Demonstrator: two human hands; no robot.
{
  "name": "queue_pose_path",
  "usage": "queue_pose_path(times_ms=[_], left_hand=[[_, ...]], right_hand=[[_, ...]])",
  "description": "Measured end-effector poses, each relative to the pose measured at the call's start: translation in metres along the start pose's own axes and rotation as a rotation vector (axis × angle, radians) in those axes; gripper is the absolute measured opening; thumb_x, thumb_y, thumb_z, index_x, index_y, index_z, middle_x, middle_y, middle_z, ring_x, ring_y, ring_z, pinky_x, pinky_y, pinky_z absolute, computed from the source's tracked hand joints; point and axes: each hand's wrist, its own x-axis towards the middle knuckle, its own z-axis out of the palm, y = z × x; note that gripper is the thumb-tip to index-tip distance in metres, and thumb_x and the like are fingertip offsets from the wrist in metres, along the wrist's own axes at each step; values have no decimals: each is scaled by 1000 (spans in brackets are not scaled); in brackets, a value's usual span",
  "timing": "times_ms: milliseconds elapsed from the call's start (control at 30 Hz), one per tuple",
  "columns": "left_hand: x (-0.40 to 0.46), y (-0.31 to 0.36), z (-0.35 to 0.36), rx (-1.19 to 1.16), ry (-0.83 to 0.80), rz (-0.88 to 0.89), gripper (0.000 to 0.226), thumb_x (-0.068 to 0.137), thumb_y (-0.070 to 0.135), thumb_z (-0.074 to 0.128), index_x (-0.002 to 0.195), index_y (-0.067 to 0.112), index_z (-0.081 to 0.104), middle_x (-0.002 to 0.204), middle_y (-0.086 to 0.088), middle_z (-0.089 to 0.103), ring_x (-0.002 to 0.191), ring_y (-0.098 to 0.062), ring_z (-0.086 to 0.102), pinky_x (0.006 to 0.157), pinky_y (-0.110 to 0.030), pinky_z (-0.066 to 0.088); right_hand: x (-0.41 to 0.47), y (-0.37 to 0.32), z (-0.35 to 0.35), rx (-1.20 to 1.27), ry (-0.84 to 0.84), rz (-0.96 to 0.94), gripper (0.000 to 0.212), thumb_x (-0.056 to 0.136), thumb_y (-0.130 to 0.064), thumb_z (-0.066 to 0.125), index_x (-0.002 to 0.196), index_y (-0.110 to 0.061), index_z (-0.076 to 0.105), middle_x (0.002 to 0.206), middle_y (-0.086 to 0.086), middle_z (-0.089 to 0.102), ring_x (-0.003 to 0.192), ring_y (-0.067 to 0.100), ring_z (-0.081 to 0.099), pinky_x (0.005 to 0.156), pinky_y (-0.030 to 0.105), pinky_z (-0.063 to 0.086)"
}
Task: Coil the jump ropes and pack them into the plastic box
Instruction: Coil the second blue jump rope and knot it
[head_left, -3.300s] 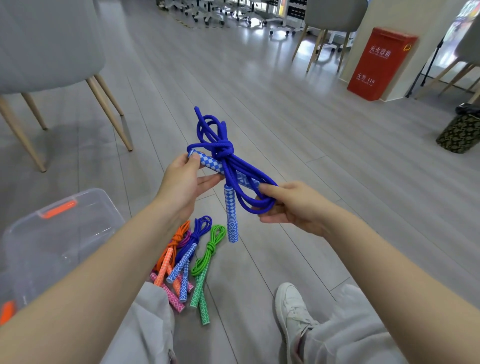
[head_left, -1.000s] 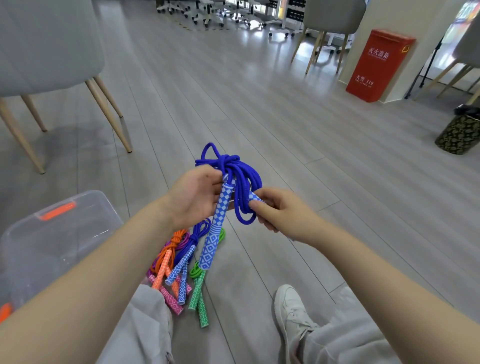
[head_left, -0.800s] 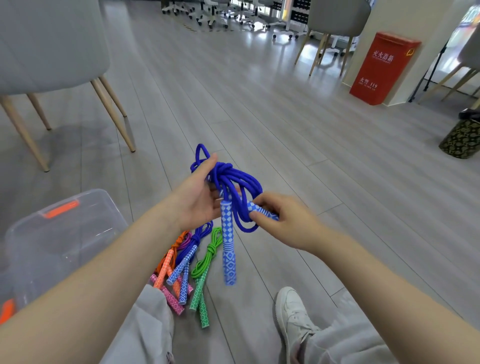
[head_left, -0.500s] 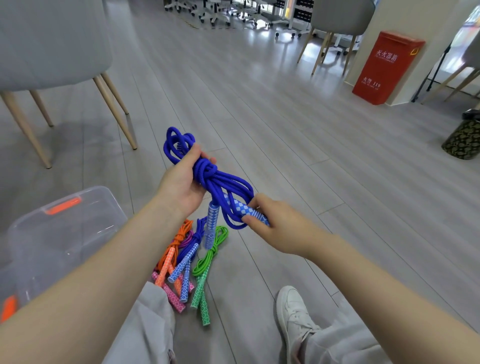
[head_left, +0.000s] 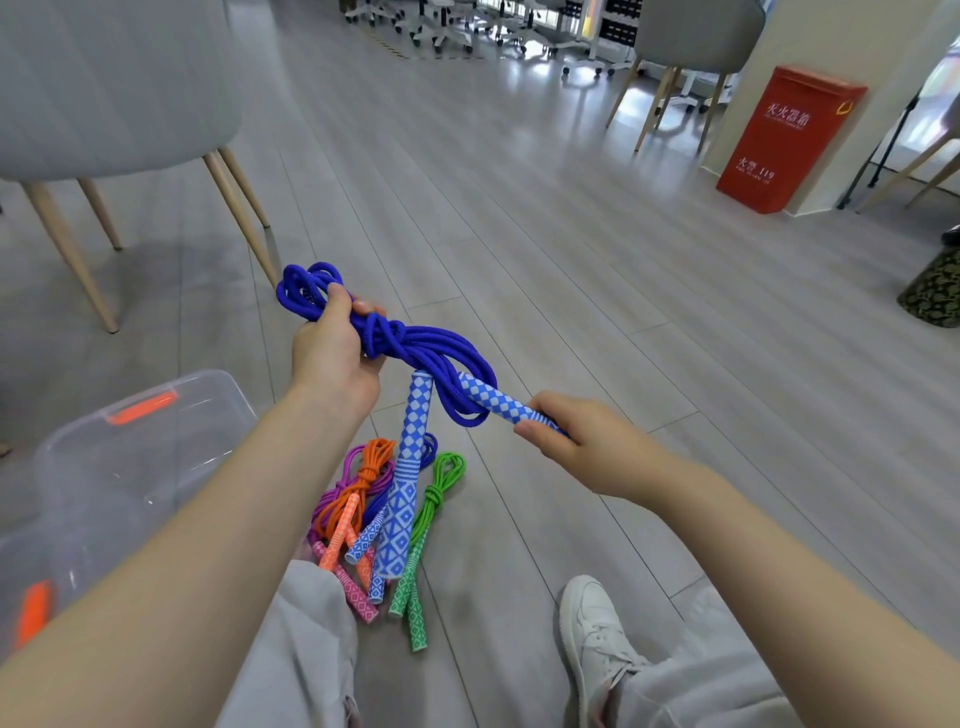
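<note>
Item in hand: blue jump rope (head_left: 415, 348), bundled and knotted at mid-length, being held above the floor between both hands.
Left hand (head_left: 332, 358): fingers are curling round the looped end of the bundle, gripping it closed just beside the knot.
Right hand (head_left: 566, 441): thumb and fingers are pinching the end of one checked handle (head_left: 498, 402), drawing it away from the knot.
Second handle (head_left: 408, 483): hanging free, pointing down toward the pile.
Finished stock: coiled ropes (head_left: 384, 519) in orange, purple, blue and green are lying on the floor near the person's knee.
Destination: plastic box (head_left: 130, 467), clear with orange latches, is sitting to the left of the pile; nothing is showing through its walls.
Step judged: snugging the knot before packing.
Handling advice: keeping the left grip firm on the loops while pulling the handle steadily; bringing both handles alongside each other so the bundle is lying flat in the box.
Risk: a slack knot is likely to let loops spill.
</note>
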Motion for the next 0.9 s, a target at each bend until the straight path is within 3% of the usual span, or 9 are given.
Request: queue_pose_path(times_ms=[133,267,333,467,667,800,900], left_hand=[[3,5,-5,6,12,42,25,102,27,44,79,17,46,55,6,45,49,-10,48,61,-28,48],[-1,5,-8,39,-30,135,28,103,28,41,78,15,44,55,5,43,52,-12,44,76,-35,55],[-4,6,-9,47,-24,150,28,103,28,41,78,15,44,55,5,43,52,-12,45,82,-37,56],[-4,8,-9,51,-19,149,30,103,28,42,77,14,43,54,5,44,52,-11,49,78,-38,55],[-15,0,-2,190,-245,194,25,103,26,41,81,15,45,62,3,49,60,-14,59,81,-47,54],[-25,-9,3,321,-354,179,26,103,24,42,79,14,47,66,3,50,63,-13,59,80,-43,55],[-29,-16,7,375,-356,171,24,103,22,42,81,13,47,69,1,49,66,-14,57,76,-41,57]], right_hand=[[0,8,-2,12,-24,14,27,97,-50,43,77,-31,45,66,-7,49,58,9,43,56,28,35],[-1,13,-5,-49,-13,18,29,96,-52,42,74,-33,42,64,-7,47,58,9,44,56,29,34],[-1,13,-6,-111,-12,22,27,96,-54,40,80,-32,45,65,-7,47,59,9,44,56,30,35],[0,16,-5,-192,-6,10,28,97,-54,36,89,-29,44,68,-5,50,61,12,47,56,31,37],[-3,27,-2,-214,-44,62,22,100,-50,34,92,-30,40,71,-5,51,67,18,50,58,31,37],[1,21,7,-149,-138,140,21,100,-48,39,96,-29,48,75,-5,52,72,18,51,62,31,37],[13,11,16,-152,-165,148,24,99,-41,44,115,-25,52,93,-7,57,87,18,55,73,32,42]])
